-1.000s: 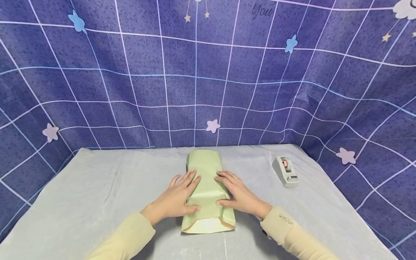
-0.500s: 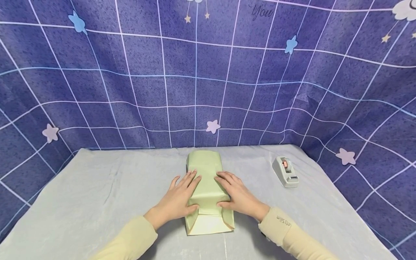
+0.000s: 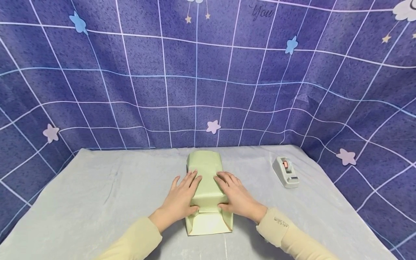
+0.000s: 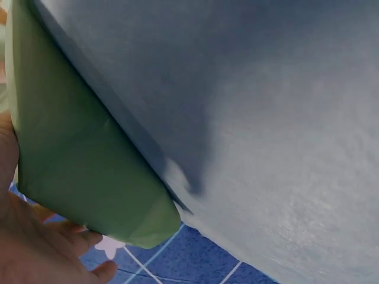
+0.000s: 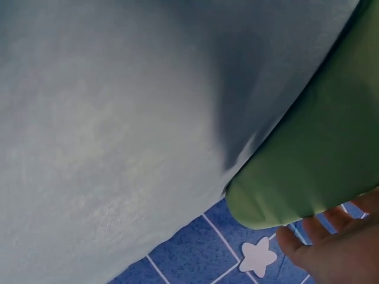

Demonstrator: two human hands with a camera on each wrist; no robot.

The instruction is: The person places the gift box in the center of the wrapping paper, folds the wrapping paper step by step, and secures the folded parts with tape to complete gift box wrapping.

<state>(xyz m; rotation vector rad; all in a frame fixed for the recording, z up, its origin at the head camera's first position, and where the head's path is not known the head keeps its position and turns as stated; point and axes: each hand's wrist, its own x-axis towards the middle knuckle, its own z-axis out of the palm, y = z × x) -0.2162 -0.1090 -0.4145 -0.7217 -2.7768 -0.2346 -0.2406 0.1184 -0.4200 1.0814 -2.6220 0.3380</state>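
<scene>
A long package in light green paper (image 3: 207, 180) lies on the table, pointing away from me. At its near end the paper's sides are folded inward, and a pale trapezoid flap (image 3: 209, 224) lies out toward me. My left hand (image 3: 177, 203) rests on the package's left edge with fingers extended over the top and the thumb at the near end. Mirroring it, my right hand (image 3: 241, 200) rests on the right edge, thumb also at the near end. Both wrist views show the package's smooth green sides (image 4: 89, 148). Its contents are hidden.
A light grey tape dispenser (image 3: 286, 172) stands to the right of the package. Grey cloth (image 3: 130, 180) covers the table. A blue curtain with a grid and stars (image 3: 182, 90) hangs behind it and along both sides.
The near end's side paper has been tucked inward beneath my thumbs, turning a loose opening into a crisp trapezoid flap. My wrists have drawn slightly inward; the package itself stays in place.
</scene>
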